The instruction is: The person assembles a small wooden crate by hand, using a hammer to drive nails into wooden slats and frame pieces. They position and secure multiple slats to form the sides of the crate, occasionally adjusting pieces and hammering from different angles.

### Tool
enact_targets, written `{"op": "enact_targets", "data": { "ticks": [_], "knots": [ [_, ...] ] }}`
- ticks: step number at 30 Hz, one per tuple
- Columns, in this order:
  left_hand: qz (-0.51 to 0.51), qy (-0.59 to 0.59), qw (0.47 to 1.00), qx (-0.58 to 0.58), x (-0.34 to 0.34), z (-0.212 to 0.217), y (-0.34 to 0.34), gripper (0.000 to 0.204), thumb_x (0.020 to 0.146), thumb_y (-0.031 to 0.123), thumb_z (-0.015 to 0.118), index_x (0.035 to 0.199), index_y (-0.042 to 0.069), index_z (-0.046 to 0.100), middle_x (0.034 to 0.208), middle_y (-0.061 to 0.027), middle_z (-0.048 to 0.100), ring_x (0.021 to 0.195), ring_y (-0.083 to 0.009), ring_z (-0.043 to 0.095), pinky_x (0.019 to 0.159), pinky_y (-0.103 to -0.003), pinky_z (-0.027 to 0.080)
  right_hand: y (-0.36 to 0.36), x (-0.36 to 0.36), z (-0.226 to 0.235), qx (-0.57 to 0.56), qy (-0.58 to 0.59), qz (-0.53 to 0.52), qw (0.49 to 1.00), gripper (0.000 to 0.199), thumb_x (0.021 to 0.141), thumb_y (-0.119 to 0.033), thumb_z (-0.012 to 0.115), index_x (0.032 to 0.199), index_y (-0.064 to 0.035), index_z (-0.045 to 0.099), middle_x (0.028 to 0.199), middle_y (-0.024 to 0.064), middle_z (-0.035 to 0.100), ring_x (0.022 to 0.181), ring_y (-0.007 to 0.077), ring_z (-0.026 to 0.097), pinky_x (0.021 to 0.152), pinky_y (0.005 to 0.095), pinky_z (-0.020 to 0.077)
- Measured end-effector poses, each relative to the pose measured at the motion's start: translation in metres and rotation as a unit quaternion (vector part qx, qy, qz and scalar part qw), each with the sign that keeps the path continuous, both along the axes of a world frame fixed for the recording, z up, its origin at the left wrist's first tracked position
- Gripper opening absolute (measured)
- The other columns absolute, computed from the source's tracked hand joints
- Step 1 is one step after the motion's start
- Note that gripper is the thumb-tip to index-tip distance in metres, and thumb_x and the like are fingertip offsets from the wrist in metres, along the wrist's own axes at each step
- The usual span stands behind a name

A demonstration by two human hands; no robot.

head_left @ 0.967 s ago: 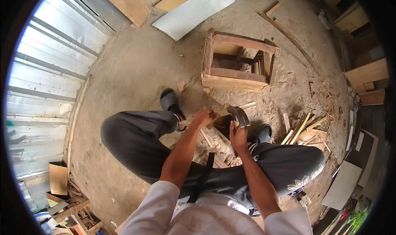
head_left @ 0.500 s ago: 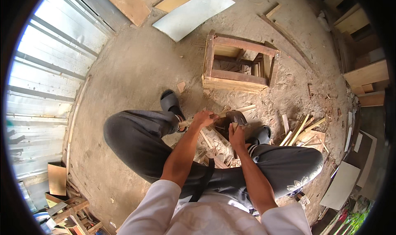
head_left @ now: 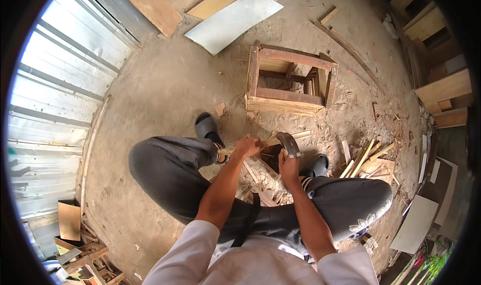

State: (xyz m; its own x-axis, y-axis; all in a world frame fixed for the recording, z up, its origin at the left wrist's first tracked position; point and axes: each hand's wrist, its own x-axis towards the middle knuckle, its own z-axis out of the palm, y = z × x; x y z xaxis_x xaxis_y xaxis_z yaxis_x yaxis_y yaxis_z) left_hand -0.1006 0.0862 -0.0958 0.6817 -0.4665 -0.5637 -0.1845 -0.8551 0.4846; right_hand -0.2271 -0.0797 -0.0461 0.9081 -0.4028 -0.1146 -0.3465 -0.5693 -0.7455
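From where I stand, the work looks partway along: the boxy wooden frame on the ground already has its rails joined at the corners, though its upper side is open, and the wood strip in hand is not fixed to it. How much hammering the strip needs, I can't tell from here. It lies across the space between the feet, passing under the left hand, whose fingers are closed around it, one end out to each side. The right hand is wrapped round the handle of a hammer, its head just beside the strip's far end (touching or not, I couldn't swear to it). The frame sits well beyond both hands, and loose sticks lie off to the right.
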Motion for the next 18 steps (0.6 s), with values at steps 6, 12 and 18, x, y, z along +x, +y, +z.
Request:
{"op": "enact_targets", "data": {
  "ticks": [6,12,18],
  "knots": [
    [0.016,-0.027,0.999,-0.029,-0.009,0.021,-0.005,0.053,0.089,0.063,0.051,0.105,0.018,0.072,0.096,-0.0177,0.07,0.093,-0.0386,0.066,0.082,-0.044,0.051,-0.008,-0.004,0.015,-0.049,-0.016,-0.023,0.998,0.037,0.09,-0.027,0.062,0.093,0.0093,0.058,0.072,0.0297,0.062,0.073,0.0481,0.063,0.061,0.0491,0.0505],
    [0.162,0.114,0.924,-0.326,-0.042,0.071,-0.038,0.052,0.095,0.055,0.052,0.095,0.006,0.068,0.069,-0.0113,0.059,0.064,-0.0223,0.056,0.061,-0.037,0.044,-0.026,-0.003,0.073,0.061,-0.242,-0.143,0.958,0.015,0.095,-0.014,0.057,0.097,0.0004,0.054,0.064,0.0049,0.055,0.051,0.0122,0.053,0.046,0.0284,0.0397],
    [0.413,0.227,0.661,-0.584,-0.072,0.093,-0.053,0.02,0.093,0.014,0.065,0.11,0.006,0.059,0.092,0.0011,0.058,0.083,-0.0123,0.053,0.07,-0.03,0.044,-0.03,-0.016,0.125,0.285,-0.304,-0.212,0.884,0.011,0.097,-0.012,0.054,0.098,-0.0012,0.051,0.06,-0.0006,0.052,0.043,0.0048,0.046,0.037,0.0229,0.0372]
  ]
}}
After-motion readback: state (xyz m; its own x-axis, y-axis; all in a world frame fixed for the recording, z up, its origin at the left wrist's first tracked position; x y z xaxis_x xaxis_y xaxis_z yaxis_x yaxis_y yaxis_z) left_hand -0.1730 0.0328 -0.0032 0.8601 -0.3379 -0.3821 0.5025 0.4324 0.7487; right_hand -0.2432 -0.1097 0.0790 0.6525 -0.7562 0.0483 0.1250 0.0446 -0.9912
